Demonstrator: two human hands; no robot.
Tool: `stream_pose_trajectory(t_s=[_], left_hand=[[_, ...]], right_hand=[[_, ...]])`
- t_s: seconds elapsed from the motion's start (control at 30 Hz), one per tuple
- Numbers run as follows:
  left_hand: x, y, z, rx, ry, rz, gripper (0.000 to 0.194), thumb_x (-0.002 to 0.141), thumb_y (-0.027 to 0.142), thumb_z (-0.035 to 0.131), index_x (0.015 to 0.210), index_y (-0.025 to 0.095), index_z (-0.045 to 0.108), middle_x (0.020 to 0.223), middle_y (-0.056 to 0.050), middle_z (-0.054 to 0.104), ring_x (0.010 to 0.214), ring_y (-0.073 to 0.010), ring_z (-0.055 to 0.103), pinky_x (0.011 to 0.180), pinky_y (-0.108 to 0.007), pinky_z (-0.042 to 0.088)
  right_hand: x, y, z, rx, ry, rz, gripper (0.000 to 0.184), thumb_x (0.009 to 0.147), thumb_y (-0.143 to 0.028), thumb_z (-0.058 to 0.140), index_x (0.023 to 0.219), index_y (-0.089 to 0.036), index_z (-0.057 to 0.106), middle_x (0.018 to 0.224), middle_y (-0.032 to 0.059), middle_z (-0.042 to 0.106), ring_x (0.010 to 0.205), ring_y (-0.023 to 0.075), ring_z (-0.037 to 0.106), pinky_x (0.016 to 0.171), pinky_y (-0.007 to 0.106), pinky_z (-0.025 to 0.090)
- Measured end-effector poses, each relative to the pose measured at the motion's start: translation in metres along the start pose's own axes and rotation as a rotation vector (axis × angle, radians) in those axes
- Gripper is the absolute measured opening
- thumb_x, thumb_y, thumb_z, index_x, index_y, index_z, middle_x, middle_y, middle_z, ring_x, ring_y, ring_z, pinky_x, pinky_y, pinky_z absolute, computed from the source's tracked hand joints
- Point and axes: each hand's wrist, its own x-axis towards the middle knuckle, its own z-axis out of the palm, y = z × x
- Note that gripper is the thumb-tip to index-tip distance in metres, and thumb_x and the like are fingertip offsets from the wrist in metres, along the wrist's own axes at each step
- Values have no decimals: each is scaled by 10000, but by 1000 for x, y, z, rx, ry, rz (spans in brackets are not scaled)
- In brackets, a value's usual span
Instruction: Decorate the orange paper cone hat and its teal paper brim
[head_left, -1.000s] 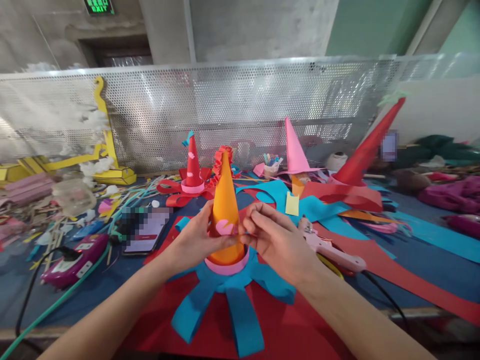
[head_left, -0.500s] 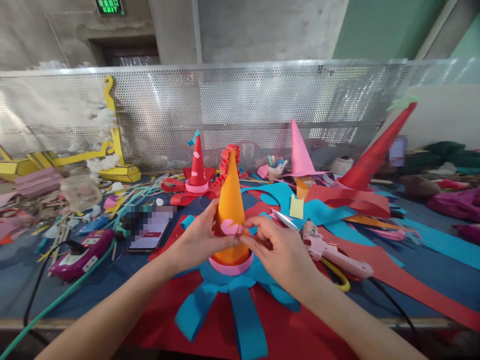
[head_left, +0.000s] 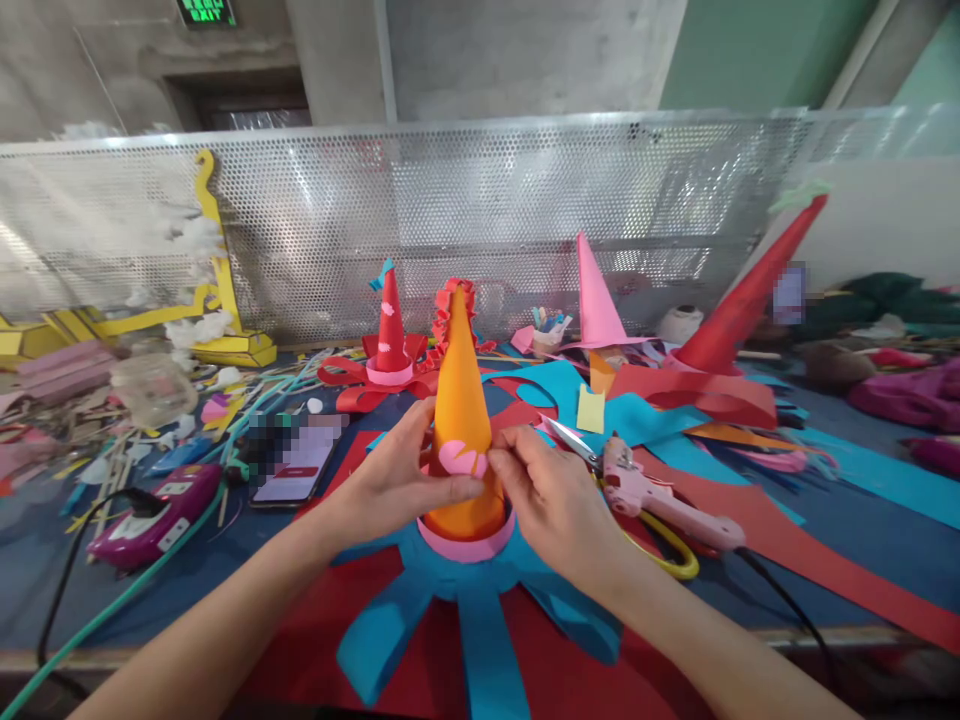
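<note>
An orange paper cone hat [head_left: 460, 390] stands upright in front of me, with a crinkled red paper strip [head_left: 442, 325] along its tip. Around its base run a pink band [head_left: 466, 547] and looped blue paper strips [head_left: 487, 640]. My left hand [head_left: 390, 475] is wrapped around the cone's left side, thumb across the front. A pink paper cutout [head_left: 461, 458] with slits lies against the cone's front. At the cutout's right edge, my right hand [head_left: 555, 495] pinches with thumb and forefinger; its fingertips partly hide that edge.
To the right lie a pink glue gun [head_left: 667, 505] and yellow-handled scissors [head_left: 679, 560]. A phone [head_left: 304, 465] and a purple power strip [head_left: 157, 520] are on the left. Behind stand a red cone hat [head_left: 390, 335] and a pink one [head_left: 596, 300], before a perforated metal panel [head_left: 487, 200].
My right fingers have closed in on the cutout's right edge, and the cutout sits flatter against the cone. The hat has tipped slightly; my left hand keeps its hold.
</note>
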Motion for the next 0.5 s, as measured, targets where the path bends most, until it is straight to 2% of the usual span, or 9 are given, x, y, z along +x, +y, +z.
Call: stream_pose_trajectory(t_s=[0.13,0.23,0.33,0.4,0.5], left_hand=[[-1,2,1,-31,11,-44,638,732,235,787,1270,216,445,1174,-78,618,1061,-232,621,938,-411,519],[-1,3,1,-15,24,-68,637,734,251,789,1272,233,450,1137,-59,622,1047,-235,622,888,-385,536],[-1,3,1,-19,19,-37,641,734,263,793,1279,223,457,1144,-67,617,1070,-241,607,877,-376,539],[0,4,1,-6,20,-10,631,726,282,799,1264,210,476,1163,-80,615,1092,-252,596,898,-391,531],[1,4,2,54,33,5,617,719,319,804,1243,202,500,1190,-95,616,1104,-269,592,910,-412,523]], right_hand=[[1,3,-9,88,45,122,206,999,-269,408,803,-229,456,554,-64,435,456,112,425,452,247,309],[-1,5,-15,147,112,166,192,1008,-290,422,843,-225,497,594,-56,460,478,109,448,458,236,357],[-3,4,-14,122,115,3,117,980,-229,516,883,-231,580,765,-4,581,669,133,590,591,240,472],[-3,3,-9,39,141,-140,83,943,-167,585,920,-238,621,868,25,623,798,160,633,694,265,509],[-3,3,-1,-76,223,-260,115,922,-113,613,921,-228,614,850,32,645,789,161,645,721,267,515]])
